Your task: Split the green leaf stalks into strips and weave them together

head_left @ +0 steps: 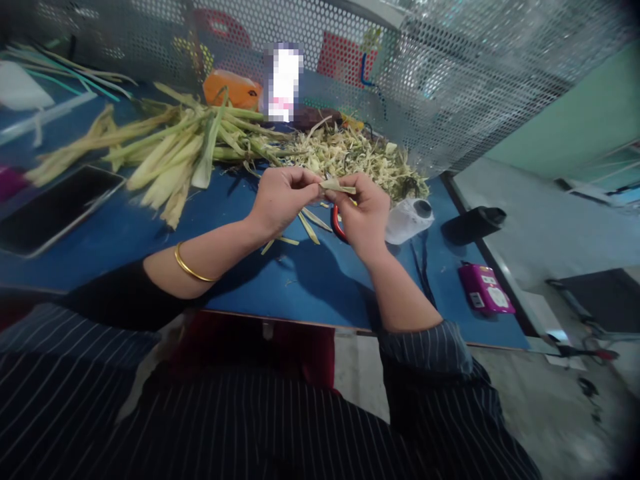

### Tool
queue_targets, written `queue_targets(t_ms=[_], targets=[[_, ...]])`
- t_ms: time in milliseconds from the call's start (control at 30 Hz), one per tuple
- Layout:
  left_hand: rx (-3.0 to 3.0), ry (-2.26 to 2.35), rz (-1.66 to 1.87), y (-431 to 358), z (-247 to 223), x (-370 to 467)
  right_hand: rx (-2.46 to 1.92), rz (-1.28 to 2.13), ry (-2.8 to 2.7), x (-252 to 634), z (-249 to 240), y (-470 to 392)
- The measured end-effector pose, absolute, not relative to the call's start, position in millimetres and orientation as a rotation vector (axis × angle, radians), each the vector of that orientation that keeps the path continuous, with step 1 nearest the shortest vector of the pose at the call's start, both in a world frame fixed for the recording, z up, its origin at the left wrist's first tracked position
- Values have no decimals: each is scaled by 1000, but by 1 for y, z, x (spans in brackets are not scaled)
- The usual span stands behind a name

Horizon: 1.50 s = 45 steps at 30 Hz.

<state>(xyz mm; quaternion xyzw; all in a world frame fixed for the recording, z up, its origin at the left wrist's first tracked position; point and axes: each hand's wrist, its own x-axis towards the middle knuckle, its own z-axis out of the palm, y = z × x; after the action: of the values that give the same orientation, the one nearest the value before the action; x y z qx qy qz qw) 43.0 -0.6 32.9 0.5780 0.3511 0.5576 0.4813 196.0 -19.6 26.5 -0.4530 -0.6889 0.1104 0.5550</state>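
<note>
Between the fingertips of both hands is a short strip of pale dried corn husk (331,185), held above the blue table. My left hand (286,199), with a gold bangle on its wrist, pinches the strip's left end. Its right part is gripped by the closed fingers of my right hand (364,212). Red-handled scissors (338,224) lie under and beside my right hand, their blades mostly hidden. A few loose husk strips (309,228) rest on the table just below the hands.
Whole corn husks (173,150) are bunched at the back left, and a heap of husk scraps (350,153) lies behind my hands. A white thread cone (409,220), a black cone (474,225) and a purple packet (486,288) stand at right. A tablet-like black device (55,207) lies left.
</note>
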Motion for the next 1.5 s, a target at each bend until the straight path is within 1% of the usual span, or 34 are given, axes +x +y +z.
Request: queue_targets(t_ms=[100, 200, 467, 567, 633, 767, 867, 967, 1100, 1233, 1367, 1500], targets=[[1544, 865, 1349, 0, 33, 41, -1067, 419, -1556, 198, 27, -18], [1536, 854, 1292, -1, 37, 40, -1051, 531, -1482, 198, 29, -18], [1558, 828, 1205, -3, 40, 38, -1023, 563, -1479, 201, 28, -15], [1444, 842, 1208, -3, 40, 40, -977, 590, -1509, 200, 27, -14], [1316, 868, 1213, -2, 41, 42, -943, 548, -1555, 199, 28, -15], [1125, 905, 1145, -2, 42, 41, -943, 342, -1655, 196, 31, -21], [1106, 869, 1116, -2, 42, 40, -968, 236, -1681, 196, 31, -23], [1112, 882, 1145, -2, 41, 40, -1000, 220, -1686, 197, 31, -23], [1192, 895, 1257, -3, 38, 44, -1039, 300, -1632, 196, 27, -22], [1306, 852, 1385, -5, 31, 47, -1016, 477, -1563, 195, 24, -20], [1399, 863, 1392, -8, 29, 48, -1031, 585, -1485, 195, 25, -19], [1426, 868, 1347, -10, 33, 47, -1044, 584, -1446, 196, 26, -18]])
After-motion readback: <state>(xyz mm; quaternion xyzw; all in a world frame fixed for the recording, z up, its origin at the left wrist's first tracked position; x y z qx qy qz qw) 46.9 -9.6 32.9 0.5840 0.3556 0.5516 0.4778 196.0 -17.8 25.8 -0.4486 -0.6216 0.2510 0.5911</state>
